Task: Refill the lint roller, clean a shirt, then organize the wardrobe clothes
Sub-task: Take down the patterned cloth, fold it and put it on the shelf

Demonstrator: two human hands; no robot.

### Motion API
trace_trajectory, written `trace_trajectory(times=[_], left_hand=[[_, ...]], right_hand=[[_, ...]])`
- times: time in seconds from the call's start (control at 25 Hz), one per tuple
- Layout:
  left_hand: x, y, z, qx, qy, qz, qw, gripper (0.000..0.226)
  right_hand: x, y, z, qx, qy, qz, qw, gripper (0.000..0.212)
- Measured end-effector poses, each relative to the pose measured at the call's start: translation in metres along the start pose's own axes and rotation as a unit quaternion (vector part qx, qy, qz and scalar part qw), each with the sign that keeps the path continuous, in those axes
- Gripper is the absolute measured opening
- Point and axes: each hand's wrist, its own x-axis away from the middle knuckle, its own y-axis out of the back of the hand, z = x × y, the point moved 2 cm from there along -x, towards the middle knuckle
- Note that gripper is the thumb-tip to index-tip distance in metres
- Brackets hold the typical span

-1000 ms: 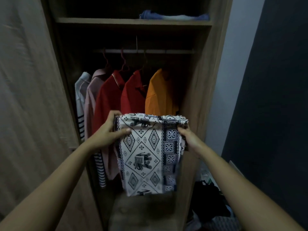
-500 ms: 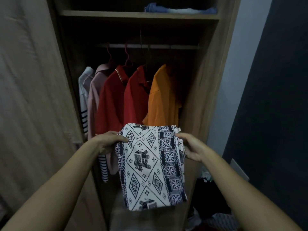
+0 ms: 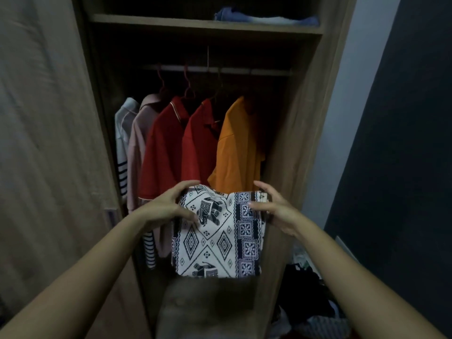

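Folded elephant-print cloth [image 3: 217, 241] is held up in front of the open wardrobe [image 3: 303, 118], between both hands. Left hand [image 3: 166, 209] grips the top-left corner, fingers curled over the edge. Right hand [image 3: 276, 209] pinches the top-right edge, thumb on the front. Cloth hangs down from the hands, long axis vertical, top edge just below the orange shirt [image 3: 234, 148] on the rail [image 3: 264, 72]. Both hands equally near. Likely next: stow it. Shelf [image 3: 171, 22] with folded blue garment [image 3: 266, 18] lies up and ahead.

Left grip [image 3: 168, 209] and right grip [image 3: 274, 209] outstretched, level, each in a thumb-and-fingers pinch on the patterned cloth [image 3: 220, 241].
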Motion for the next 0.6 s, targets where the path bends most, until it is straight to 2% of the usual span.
trace_trajectory(times=[0.04, 0.12, 0.2, 0.24, 0.28, 0.36, 0.44, 0.52, 0.6], left_hand=[[0.001, 0.000, -0.004, -0.114, 0.011, 0.006, 0.993, 0.087], [0.002, 0.000, -0.011, -0.342, 0.034, 0.002, 0.939, 0.103], [-0.002, 0.000, -0.010, -0.478, 0.020, -0.048, 0.877, 0.116], [-0.004, 0.001, -0.011, -0.515, 0.005, -0.098, 0.851, 0.112], [-0.004, -0.001, -0.015, -0.547, -0.012, -0.154, 0.823, 0.101], [-0.002, -0.003, -0.030, -0.612, -0.033, -0.245, 0.751, 0.063], [0.003, -0.005, -0.047, -0.651, -0.048, -0.289, 0.700, 0.029], [0.007, -0.006, -0.063, -0.668, -0.083, -0.317, 0.668, 0.016], [0.010, -0.008, -0.078, -0.669, -0.133, -0.337, 0.648, 0.009]], right_hand=[[0.002, 0.000, 0.005, 0.047, 0.023, 0.002, 0.999, 0.081], [0.007, 0.001, 0.017, 0.166, 0.056, -0.023, 0.984, 0.077], [0.012, 0.000, 0.027, 0.253, 0.094, -0.055, 0.961, 0.075], [0.013, 0.000, 0.031, 0.262, 0.108, -0.066, 0.957, 0.074], [0.014, 0.001, 0.035, 0.261, 0.119, -0.075, 0.955, 0.073], [0.017, 0.000, 0.039, 0.265, 0.140, -0.081, 0.951, 0.072], [0.019, -0.002, 0.037, 0.307, 0.157, -0.084, 0.935, 0.080], [0.021, -0.007, 0.030, 0.352, 0.174, -0.100, 0.914, 0.091], [0.023, -0.014, 0.022, 0.367, 0.200, -0.141, 0.898, 0.087]])
